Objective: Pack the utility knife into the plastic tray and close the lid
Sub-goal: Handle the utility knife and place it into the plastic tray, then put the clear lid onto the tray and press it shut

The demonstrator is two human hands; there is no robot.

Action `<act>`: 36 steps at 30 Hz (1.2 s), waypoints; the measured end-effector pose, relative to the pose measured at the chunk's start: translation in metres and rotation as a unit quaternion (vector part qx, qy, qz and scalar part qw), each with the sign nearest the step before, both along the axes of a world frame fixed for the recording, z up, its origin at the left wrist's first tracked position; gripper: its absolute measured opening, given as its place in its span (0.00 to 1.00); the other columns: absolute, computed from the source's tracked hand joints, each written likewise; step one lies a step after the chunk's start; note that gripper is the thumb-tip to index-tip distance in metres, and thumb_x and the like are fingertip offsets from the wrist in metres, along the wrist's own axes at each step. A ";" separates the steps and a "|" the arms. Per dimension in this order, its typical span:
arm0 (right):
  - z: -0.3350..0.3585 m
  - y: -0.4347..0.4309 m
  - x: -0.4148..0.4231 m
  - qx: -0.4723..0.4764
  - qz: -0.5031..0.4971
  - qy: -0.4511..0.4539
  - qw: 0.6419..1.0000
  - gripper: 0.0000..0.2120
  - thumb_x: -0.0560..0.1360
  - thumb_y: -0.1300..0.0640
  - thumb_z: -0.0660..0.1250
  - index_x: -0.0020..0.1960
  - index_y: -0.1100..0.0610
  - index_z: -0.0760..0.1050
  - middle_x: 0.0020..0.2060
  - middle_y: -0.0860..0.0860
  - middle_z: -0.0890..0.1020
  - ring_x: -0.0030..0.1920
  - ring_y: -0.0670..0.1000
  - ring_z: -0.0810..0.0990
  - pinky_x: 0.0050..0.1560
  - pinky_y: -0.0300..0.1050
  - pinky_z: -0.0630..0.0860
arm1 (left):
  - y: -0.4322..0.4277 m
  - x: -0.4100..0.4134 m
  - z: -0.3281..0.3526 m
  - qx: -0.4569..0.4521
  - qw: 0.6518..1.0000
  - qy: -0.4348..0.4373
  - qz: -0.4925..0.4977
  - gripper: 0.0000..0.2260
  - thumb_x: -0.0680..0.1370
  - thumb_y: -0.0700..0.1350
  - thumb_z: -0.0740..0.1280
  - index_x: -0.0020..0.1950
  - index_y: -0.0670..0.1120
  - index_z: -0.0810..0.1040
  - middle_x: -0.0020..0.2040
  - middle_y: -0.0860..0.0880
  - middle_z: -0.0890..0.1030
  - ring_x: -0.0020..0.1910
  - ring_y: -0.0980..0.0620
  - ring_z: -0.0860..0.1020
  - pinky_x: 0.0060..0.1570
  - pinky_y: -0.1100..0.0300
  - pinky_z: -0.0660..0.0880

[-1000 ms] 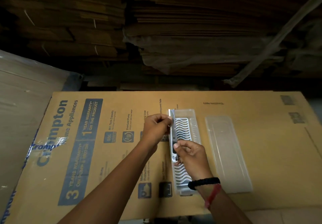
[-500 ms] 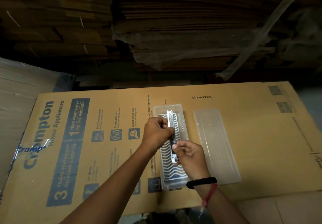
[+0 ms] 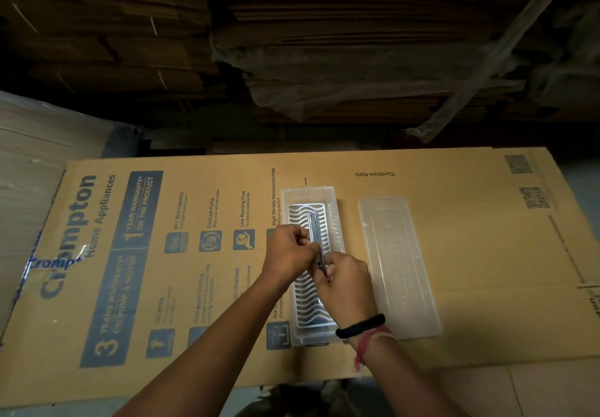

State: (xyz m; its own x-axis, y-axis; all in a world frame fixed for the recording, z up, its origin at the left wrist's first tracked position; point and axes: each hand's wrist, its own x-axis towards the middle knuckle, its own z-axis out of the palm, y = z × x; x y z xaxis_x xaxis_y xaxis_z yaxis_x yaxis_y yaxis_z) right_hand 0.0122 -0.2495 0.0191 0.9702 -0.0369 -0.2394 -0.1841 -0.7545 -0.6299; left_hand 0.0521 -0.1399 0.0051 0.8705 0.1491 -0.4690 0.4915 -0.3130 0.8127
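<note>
A slim silver utility knife (image 3: pixel 313 229) lies lengthwise over the middle of the clear plastic tray (image 3: pixel 308 193), which has a white wavy grid insert. My left hand (image 3: pixel 287 254) pinches the knife at its middle from the left. My right hand (image 3: pixel 347 282) grips the knife's near end from the right, over the tray. I cannot tell whether the knife rests on the insert or hovers just above it. The clear lid (image 3: pixel 397 267) lies flat on the cardboard to the right of the tray, apart from it.
Everything sits on a large flattened Crompton cardboard box (image 3: pixel 162 254). Stacks of flat cardboard (image 3: pixel 324 43) rise behind it. A plastic-wrapped bundle (image 3: pixel 29 163) lies at the left. Bare floor tiles (image 3: pixel 519 390) show at the lower right.
Both hands carried the knife from the tray's left rim to over the tray's centre and drew closer together. The camera view shifted slightly.
</note>
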 end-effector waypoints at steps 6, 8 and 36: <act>-0.001 0.006 0.006 -0.112 0.038 0.067 0.991 0.07 0.76 0.56 0.65 0.41 0.58 0.76 0.42 0.55 0.82 0.40 0.55 0.81 0.34 0.42 0.71 | 0.004 -0.002 0.001 0.131 0.987 -0.080 -0.042 0.16 0.73 0.38 0.67 0.38 0.57 0.65 0.42 0.38 0.82 0.41 0.41 0.81 0.43 0.45 0.79; -0.003 0.012 0.007 -0.125 0.063 0.082 0.987 0.07 0.76 0.57 0.62 0.45 0.60 0.77 0.45 0.57 0.83 0.45 0.58 0.82 0.40 0.46 0.75 | 0.008 -0.002 -0.003 0.138 0.986 -0.091 -0.031 0.14 0.74 0.37 0.67 0.41 0.57 0.70 0.42 0.39 0.82 0.40 0.44 0.81 0.42 0.48 0.79; -0.038 -0.101 0.012 -0.169 -0.110 0.016 0.979 0.20 0.69 0.51 0.69 0.59 0.58 0.74 0.53 0.60 0.78 0.55 0.62 0.76 0.49 0.53 0.76 | 0.033 -0.011 -0.016 0.164 0.977 -0.135 -0.023 0.22 0.74 0.40 0.71 0.67 0.41 0.74 0.53 0.41 0.79 0.41 0.51 0.78 0.43 0.57 0.72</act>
State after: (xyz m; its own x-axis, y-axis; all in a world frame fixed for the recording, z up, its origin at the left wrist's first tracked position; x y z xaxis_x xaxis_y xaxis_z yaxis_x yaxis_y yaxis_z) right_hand 0.0246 -0.3504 -0.0190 0.9224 -0.3257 -0.2075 -0.3804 -0.8591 -0.3424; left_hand 0.0410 -0.1068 -0.0113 0.9653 0.2107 -0.1545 0.2521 -0.5953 0.7629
